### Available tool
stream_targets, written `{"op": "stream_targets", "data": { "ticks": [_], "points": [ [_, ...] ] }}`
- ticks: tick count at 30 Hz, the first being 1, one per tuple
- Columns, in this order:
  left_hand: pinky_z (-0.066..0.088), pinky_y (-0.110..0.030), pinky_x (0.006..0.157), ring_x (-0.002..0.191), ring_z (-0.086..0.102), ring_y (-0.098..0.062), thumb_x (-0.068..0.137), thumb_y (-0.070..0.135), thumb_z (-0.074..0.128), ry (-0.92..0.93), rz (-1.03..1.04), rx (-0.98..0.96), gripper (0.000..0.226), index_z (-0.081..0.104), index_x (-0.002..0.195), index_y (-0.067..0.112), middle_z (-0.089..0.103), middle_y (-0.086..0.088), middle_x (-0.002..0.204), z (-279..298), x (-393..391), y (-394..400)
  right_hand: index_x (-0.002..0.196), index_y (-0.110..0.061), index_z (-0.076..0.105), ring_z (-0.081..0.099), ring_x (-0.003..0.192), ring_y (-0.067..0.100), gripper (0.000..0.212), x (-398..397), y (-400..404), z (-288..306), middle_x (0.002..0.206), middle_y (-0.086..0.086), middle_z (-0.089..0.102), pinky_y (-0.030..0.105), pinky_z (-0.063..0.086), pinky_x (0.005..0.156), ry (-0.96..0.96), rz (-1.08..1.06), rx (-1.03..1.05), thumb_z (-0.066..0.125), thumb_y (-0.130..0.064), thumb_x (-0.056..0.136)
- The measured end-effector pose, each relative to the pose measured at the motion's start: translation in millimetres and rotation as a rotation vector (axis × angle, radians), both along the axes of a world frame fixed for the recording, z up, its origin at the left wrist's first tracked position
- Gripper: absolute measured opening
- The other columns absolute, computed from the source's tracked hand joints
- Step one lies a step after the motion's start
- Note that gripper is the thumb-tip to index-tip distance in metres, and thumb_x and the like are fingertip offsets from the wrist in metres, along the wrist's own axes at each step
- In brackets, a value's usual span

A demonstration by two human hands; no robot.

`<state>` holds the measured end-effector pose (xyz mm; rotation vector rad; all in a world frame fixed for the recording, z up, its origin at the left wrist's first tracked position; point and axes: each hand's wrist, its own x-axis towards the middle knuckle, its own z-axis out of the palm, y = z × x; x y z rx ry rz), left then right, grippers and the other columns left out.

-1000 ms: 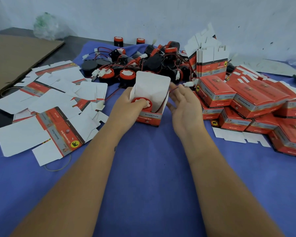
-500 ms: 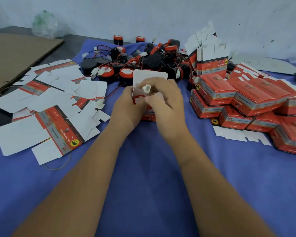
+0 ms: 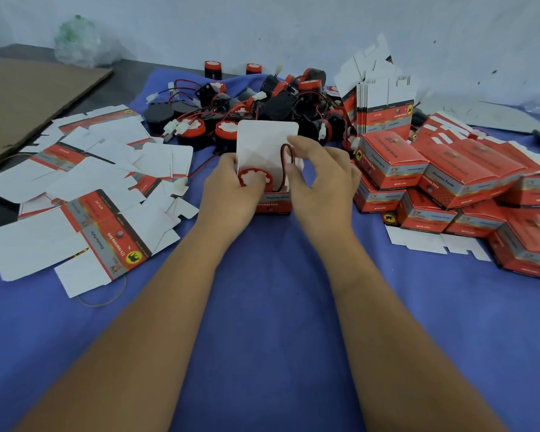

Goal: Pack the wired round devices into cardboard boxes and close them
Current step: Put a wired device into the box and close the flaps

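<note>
Both hands grip the box [image 3: 273,204], device [image 3: 255,181] face-up inside, lid flap upright.

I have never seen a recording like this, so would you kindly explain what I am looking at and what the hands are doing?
There is no machine here: a person wears a camera on the head, looking down at their own bare hands over a blue cloth. The left hand holds an open red box with a round red device inside. The right hand pinches the device's looped wire, apparently tucking it in; the white lid flap stands open. Flat unfolded boxes lie on the left, a pile of loose devices behind, closed boxes on the right.
</note>
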<state>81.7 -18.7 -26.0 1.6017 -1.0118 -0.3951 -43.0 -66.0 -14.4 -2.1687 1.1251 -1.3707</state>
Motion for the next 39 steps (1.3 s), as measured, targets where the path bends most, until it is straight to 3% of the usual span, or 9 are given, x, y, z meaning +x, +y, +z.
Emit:
{"op": "stream_targets", "data": {
  "ticks": [7, 13, 17, 20, 23, 29, 33, 36, 39],
  "points": [
    [0.049, -0.027, 0.079, 0.094, 0.059, -0.011, 0.093, 0.021, 0.058, 0.002, -0.011, -0.007, 0.021, 0.048, 0.112, 0.022, 0.058, 0.014, 0.096, -2.3, 1.0, -1.0, 0.102, -0.017, 0.067, 0.047, 0.110, 0.025, 0.022, 0.4, -1.0, -1.9, 0.118, 0.003, 0.057, 0.045, 0.040, 0.092, 0.089, -0.052, -0.124, 0.070, -0.015, 0.080],
    [0.046, -0.019, 0.072, 0.089, 0.057, -0.002, 0.093, 0.023, 0.059, -0.011, -0.025, -0.019, 0.020, 0.047, 0.110, 0.025, 0.058, 0.017, 0.094, -2.6, 1.7, 0.4, 0.081, -0.011, 0.068, 0.044, 0.115, 0.032, 0.005, 1.8, 0.7, -2.1, 0.132, 0.011, 0.050, 0.051, 0.041, 0.089, 0.172, -0.021, -0.105, 0.068, -0.013, 0.076],
    [0.047, -0.025, 0.075, 0.090, 0.059, -0.003, 0.099, 0.031, 0.052, 0.043, -0.027, -0.024, 0.012, 0.048, 0.109, 0.026, 0.060, 0.015, 0.094, -0.5, 0.1, 1.2, 0.066, -0.008, 0.064, 0.045, 0.114, 0.030, 0.006, 1.0, 3.0, -2.3, 0.129, 0.007, 0.052, 0.049, 0.041, 0.087, 0.148, 0.034, -0.148, 0.066, -0.004, 0.068],
    [0.047, -0.022, 0.075, 0.095, 0.059, 0.000, 0.101, 0.049, 0.043, 0.177, -0.050, -0.031, 0.018, 0.048, 0.108, 0.033, 0.060, 0.015, 0.098, 2.2, -1.9, 2.7, 0.061, -0.008, 0.060, 0.042, 0.114, 0.027, 0.013, 2.9, 4.2, -2.6, 0.129, 0.003, 0.050, 0.036, 0.037, 0.088, 0.075, 0.077, -0.077, 0.067, 0.002, 0.067],
    [0.050, -0.021, 0.079, 0.095, 0.061, 0.000, 0.095, 0.049, 0.055, 0.230, -0.083, -0.045, 0.023, 0.048, 0.110, 0.033, 0.062, 0.016, 0.102, 4.7, -3.6, 4.1, 0.058, -0.012, 0.053, 0.039, 0.111, 0.024, 0.022, 4.6, 1.9, -3.9, 0.127, 0.000, 0.048, 0.026, 0.031, 0.083, 0.042, 0.076, -0.021, 0.066, 0.003, 0.067],
    [0.053, -0.026, 0.085, 0.099, 0.064, -0.005, 0.089, 0.033, 0.068, 0.240, -0.099, -0.035, 0.027, 0.056, 0.112, 0.027, 0.067, 0.011, 0.107, 6.1, -3.3, 4.0, 0.064, -0.008, 0.054, 0.038, 0.105, 0.018, 0.016, 2.8, 2.2, -4.9, 0.113, -0.009, 0.043, 0.015, 0.032, 0.080, 0.027, 0.165, 0.011, 0.064, 0.003, 0.069],
    [0.054, -0.029, 0.088, 0.102, 0.065, -0.007, 0.089, 0.032, 0.068, 0.238, -0.104, -0.024, 0.030, 0.059, 0.116, 0.025, 0.068, 0.010, 0.110, 4.8, -1.5, 3.4, 0.087, -0.014, 0.069, 0.048, 0.114, 0.008, 0.012, 3.0, 4.7, -3.6, 0.126, -0.004, 0.044, 0.018, 0.046, 0.087, -0.133, 0.289, 0.141, 0.058, -0.012, 0.082],
    [0.052, -0.026, 0.081, 0.097, 0.064, -0.005, 0.088, 0.026, 0.066, 0.207, -0.090, -0.022, 0.024, 0.057, 0.109, 0.031, 0.067, 0.013, 0.105, 1.6, 0.2, 1.4, 0.113, -0.023, 0.068, 0.047, 0.116, 0.003, 0.030, 2.4, 5.3, -1.5, 0.131, -0.001, 0.044, 0.010, 0.040, 0.090, -0.259, 0.277, 0.171, 0.047, -0.014, 0.093],
    [0.046, -0.017, 0.067, 0.086, 0.061, 0.002, 0.088, 0.023, 0.065, 0.155, -0.084, -0.007, 0.021, 0.051, 0.093, 0.038, 0.063, 0.018, 0.094, 0.6, 1.3, 0.1, 0.105, -0.018, 0.062, 0.051, 0.096, 0.002, 0.021, 2.5, 5.8, 0.2, 0.112, 0.000, 0.055, 0.009, 0.038, 0.080, -0.321, 0.215, 0.190, 0.044, -0.008, 0.098]
  ]
}}
